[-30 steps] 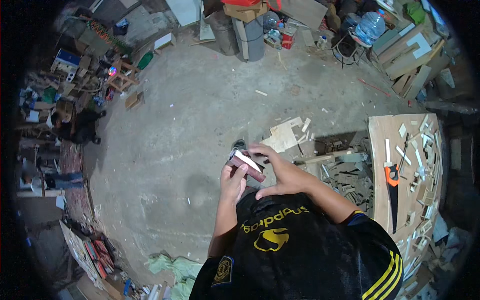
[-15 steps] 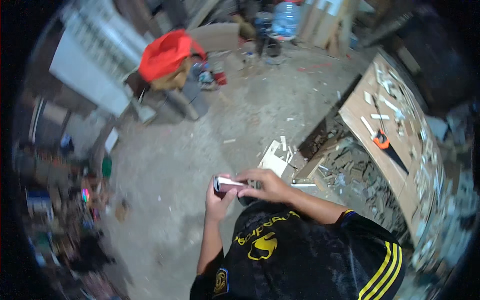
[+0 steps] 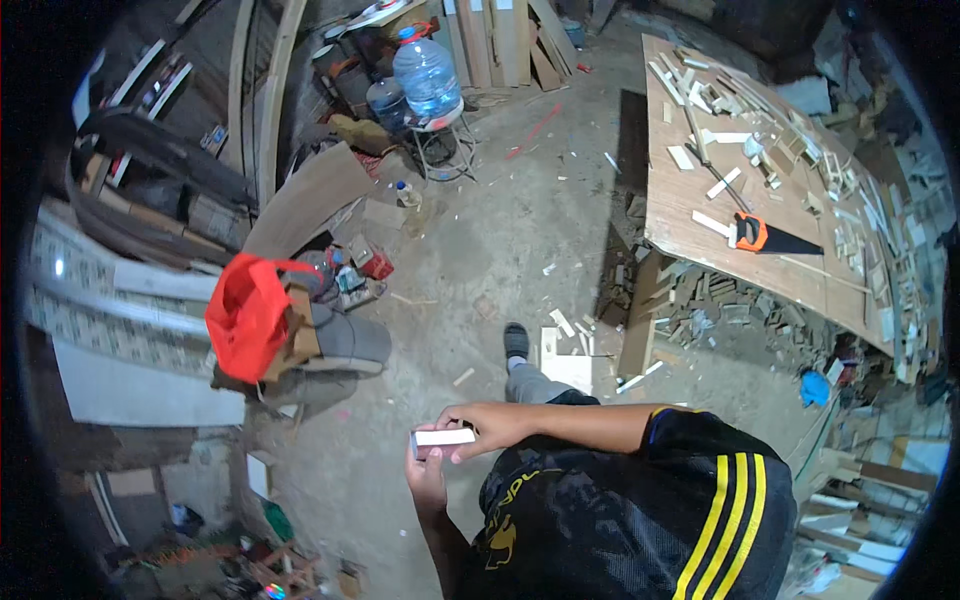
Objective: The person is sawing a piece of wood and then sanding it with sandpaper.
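Low in the picture, a small pale wooden piece [image 3: 443, 437] lies against a reddish-brown rolled sheet [image 3: 441, 450] that looks like sandpaper. My left hand [image 3: 425, 478] grips both from below, thumb upright on the near side. My right hand [image 3: 490, 425] is closed on their right end, its fingers curled over the far side. Just past my hands, my shoe [image 3: 516, 341] stands beside pale wood offcuts [image 3: 566, 373] on the concrete floor [image 3: 465, 267].
A tilted plywood board [image 3: 750, 280] at right carries wood scraps and an orange-handled saw [image 3: 750, 232]. A red bag [image 3: 243, 318] sits on bins at left. A large water bottle [image 3: 425, 78] stands on a stool [image 3: 447, 150] ahead, near leaning planks [image 3: 490, 42].
The view has swung rightward and I have stepped, bringing the bag, bottle and board nearer. My right hand, loosely spread a second ago, has closed on the piece with my left.
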`<state>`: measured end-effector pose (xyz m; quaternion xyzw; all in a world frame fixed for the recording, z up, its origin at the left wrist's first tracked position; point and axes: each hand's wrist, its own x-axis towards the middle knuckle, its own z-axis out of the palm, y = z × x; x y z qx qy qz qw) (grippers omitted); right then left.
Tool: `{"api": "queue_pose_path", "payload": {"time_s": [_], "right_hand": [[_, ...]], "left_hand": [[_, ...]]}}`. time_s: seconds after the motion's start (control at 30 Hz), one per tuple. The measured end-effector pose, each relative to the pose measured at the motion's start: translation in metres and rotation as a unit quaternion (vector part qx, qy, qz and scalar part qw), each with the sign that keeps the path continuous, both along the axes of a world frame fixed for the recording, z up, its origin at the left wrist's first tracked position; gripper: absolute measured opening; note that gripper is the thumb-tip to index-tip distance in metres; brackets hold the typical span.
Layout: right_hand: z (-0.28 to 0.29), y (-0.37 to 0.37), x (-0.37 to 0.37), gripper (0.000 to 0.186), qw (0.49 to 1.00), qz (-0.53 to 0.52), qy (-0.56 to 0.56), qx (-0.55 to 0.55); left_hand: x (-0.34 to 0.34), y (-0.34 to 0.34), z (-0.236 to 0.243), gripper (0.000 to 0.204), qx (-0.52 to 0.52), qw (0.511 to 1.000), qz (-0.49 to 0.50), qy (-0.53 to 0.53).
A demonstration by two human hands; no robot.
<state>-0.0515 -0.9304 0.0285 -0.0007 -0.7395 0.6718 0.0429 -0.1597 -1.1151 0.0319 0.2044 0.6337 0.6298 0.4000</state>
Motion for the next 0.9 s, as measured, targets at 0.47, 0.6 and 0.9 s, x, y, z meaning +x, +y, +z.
{"api": "queue_pose_path", "payload": {"time_s": [0.47,0.6,0.9], "right_hand": [[0.041,0.263,-0.090,0.050,0.974,-0.192,-0.025,0.117],[0.045,0.319,-0.067,0.050,0.941,-0.263,-0.091,0.192],[0.064,0.432,-0.025,0.043,0.862,-0.474,-0.164,0.078]], "left_hand": [[-0.149,0.326,0.026,0.045,0.068,0.984,-0.146,-0.077],[-0.169,0.424,0.025,0.043,0.005,0.938,-0.345,0.014],[-0.121,0.652,0.044,0.033,-0.002,0.831,-0.557,-0.005]]}}
